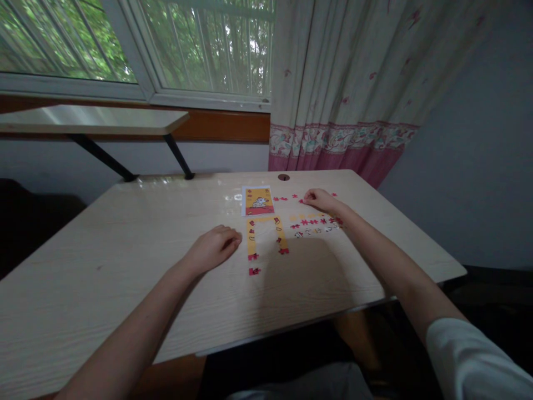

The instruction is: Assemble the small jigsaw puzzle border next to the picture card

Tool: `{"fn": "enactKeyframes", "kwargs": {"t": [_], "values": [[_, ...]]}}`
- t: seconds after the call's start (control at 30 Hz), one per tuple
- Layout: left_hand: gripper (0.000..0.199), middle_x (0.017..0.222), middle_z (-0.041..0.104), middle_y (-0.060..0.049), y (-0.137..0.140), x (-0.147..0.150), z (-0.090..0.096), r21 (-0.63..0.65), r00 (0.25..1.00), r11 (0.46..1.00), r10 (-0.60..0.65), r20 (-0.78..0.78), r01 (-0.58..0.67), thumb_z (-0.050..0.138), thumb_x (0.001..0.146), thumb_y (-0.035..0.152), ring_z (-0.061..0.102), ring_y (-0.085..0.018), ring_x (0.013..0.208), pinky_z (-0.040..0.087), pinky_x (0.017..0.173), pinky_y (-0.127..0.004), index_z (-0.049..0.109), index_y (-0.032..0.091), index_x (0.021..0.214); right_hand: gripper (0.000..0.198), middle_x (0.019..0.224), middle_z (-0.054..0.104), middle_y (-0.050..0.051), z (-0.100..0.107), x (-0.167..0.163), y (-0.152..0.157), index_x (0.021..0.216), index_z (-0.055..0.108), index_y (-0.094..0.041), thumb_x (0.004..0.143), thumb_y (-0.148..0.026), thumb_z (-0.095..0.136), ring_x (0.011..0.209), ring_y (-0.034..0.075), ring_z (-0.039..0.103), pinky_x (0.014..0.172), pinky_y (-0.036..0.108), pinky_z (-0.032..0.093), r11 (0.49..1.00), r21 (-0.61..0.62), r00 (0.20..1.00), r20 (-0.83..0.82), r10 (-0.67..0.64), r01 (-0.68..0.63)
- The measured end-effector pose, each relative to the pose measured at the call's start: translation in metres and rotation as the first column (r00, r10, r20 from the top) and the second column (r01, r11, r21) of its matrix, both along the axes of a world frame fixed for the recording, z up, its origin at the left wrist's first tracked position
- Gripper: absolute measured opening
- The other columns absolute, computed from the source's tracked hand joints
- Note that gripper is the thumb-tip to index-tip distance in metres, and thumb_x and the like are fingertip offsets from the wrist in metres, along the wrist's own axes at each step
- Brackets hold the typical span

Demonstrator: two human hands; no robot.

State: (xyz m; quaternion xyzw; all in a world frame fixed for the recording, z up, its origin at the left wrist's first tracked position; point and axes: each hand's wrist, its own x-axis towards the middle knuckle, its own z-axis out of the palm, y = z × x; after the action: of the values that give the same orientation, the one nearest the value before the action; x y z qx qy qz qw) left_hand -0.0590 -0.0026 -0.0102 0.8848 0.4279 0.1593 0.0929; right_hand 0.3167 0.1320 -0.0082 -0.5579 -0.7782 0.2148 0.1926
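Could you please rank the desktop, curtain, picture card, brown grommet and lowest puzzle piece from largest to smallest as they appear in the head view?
1. Desktop
2. Curtain
3. Picture card
4. Brown grommet and lowest puzzle piece: too alike in size to rank

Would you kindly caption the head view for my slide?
Right hand among loose puzzle pieces, left hand beside a partly assembled puzzle border.
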Motion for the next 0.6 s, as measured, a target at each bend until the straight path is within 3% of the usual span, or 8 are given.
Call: {"fn": "enactKeyframes", "kwargs": {"t": [0.2,0.37,0.5,0.6], "values": [[0.025,0.088,0.068,-0.008,0.0,0.001,-0.002,-0.018,1.0,1.0,-0.003,0.03,0.004,0.043,0.093,0.029,0.06,-0.022,0.085,0.049,0.077,-0.036,0.065,0.018,0.09,0.017,0.077,0.064,0.004,0.015,-0.033,-0.06,0.083,0.062,-0.015,0.082,-0.032,0.06,0.066,0.012,0.053,0.063,0.025,0.041,0.987,0.148,0.968,-0.252,-0.022,0.061],[0.026,0.091,0.069,-0.009,0.001,0.002,-0.004,-0.017,0.999,1.0,-0.018,0.028,0.018,0.042,0.094,0.03,0.061,-0.023,0.086,0.049,0.078,-0.037,0.065,0.018,0.092,0.01,0.074,0.064,0.001,0.016,-0.056,-0.136,0.074,0.063,-0.017,0.078,-0.026,0.066,0.07,0.012,0.055,0.068,0.024,0.041,0.965,0.029,0.94,-0.222,0.259,-0.259],[0.025,0.092,0.069,-0.008,0.001,0.002,-0.004,-0.021,0.999,1.0,-0.016,0.033,0.017,0.043,0.093,0.029,0.061,-0.022,0.087,0.049,0.079,-0.036,0.065,0.018,0.094,0.011,0.068,0.061,-0.001,0.007,-0.062,-0.165,0.074,0.063,-0.017,0.079,-0.026,0.067,0.061,0.009,0.05,0.058,0.022,0.037,0.958,-0.09,0.951,-0.177,0.254,-0.273],[0.025,0.094,0.07,-0.009,0.0,0.003,-0.004,-0.027,0.999,1.0,-0.004,0.046,0.005,0.044,0.091,0.029,0.061,-0.023,0.089,0.049,0.081,-0.037,0.066,0.018,0.096,0.015,0.068,0.061,-0.001,0.0,-0.064,-0.167,0.073,0.064,-0.017,0.079,-0.03,0.069,0.06,0.01,0.049,0.056,0.022,0.035,0.963,-0.088,0.959,-0.152,0.238,-0.253]]}}
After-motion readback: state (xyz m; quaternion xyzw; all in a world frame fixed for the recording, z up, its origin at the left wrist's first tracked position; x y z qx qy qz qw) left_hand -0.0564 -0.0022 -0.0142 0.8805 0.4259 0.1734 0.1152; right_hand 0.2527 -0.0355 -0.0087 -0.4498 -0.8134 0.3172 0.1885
